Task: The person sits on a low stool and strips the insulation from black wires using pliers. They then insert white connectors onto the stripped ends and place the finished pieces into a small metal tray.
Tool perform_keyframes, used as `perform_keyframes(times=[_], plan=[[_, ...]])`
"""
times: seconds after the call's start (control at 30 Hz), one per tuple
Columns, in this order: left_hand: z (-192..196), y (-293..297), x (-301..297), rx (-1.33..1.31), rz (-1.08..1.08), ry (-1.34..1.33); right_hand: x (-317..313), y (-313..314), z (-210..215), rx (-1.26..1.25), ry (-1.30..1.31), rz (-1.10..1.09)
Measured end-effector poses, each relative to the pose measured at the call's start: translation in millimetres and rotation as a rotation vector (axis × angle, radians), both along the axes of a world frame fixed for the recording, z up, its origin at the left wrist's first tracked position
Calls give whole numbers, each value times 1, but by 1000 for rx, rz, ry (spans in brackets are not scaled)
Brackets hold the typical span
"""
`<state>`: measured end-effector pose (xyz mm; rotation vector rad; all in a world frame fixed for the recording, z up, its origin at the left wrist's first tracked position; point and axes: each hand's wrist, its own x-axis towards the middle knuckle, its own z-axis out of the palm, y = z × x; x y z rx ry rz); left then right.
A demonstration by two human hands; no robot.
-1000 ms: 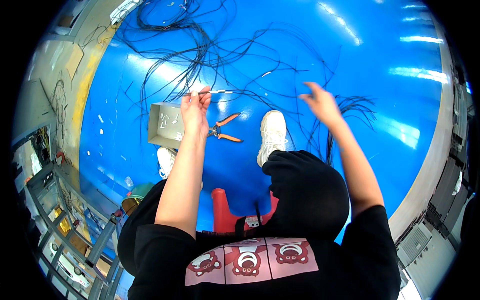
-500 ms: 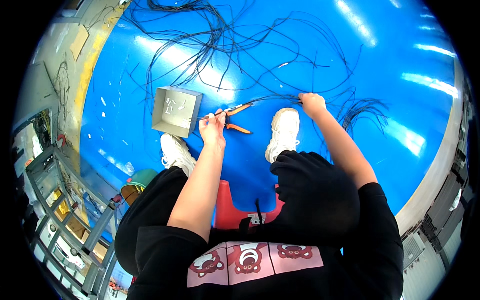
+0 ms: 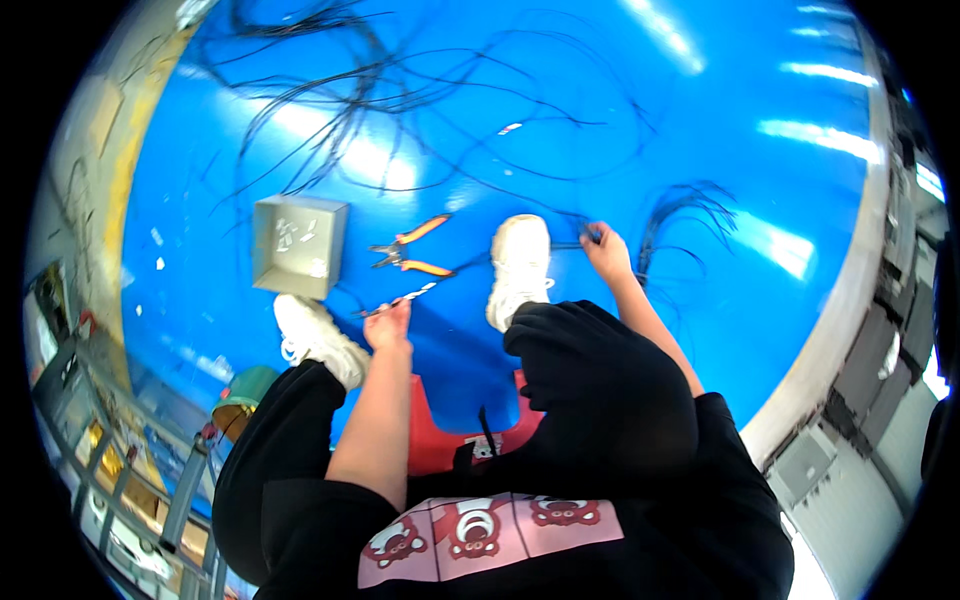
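Observation:
My left hand point(image 3: 388, 322) is closed in a pinch on thin black cable point(image 3: 366, 312) just in front of my left shoe. White sleeve-like pieces point(image 3: 424, 291) show on the cable beside my fingers. Past my right shoe, my right hand point(image 3: 607, 250) grips the black cables point(image 3: 566, 246), which stretch across toward the left hand. Orange-handled wire pliers point(image 3: 425, 229) lie spread on the blue floor beyond my left hand. A grey square box point(image 3: 334, 238), with small white pieces point(image 3: 289, 236) in it, stands to the left.
Long black cables point(image 3: 365, 85) sprawl over the far floor, and another bundle point(image 3: 690, 200) lies at the right. My white shoes point(image 3: 520, 262) flank the work area. A red stool point(image 3: 428, 455) is under me; a green bin point(image 3: 247, 385) and a metal rack point(image 3: 175, 490) stand at left.
The view has shifted, moving the scene leftward. My left hand has drawn back from the box and pliers toward me with the cable. The right hand still grips cables, now lower in view.

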<state>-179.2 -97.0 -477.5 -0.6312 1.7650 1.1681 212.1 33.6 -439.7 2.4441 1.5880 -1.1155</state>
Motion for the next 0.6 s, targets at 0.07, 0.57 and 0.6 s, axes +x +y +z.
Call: perform_keyframes(times=[0.07,0.57,0.6], plan=[[-18,-16,-31,-4,-57,-127,41,21,9,145,-66,-47],[-7,-11,-44,-174,-231,-166,207,219,120,375,-428,-203],[-4,-5,-42,-171,-254,-173,221,211,107,386,-365,-264]])
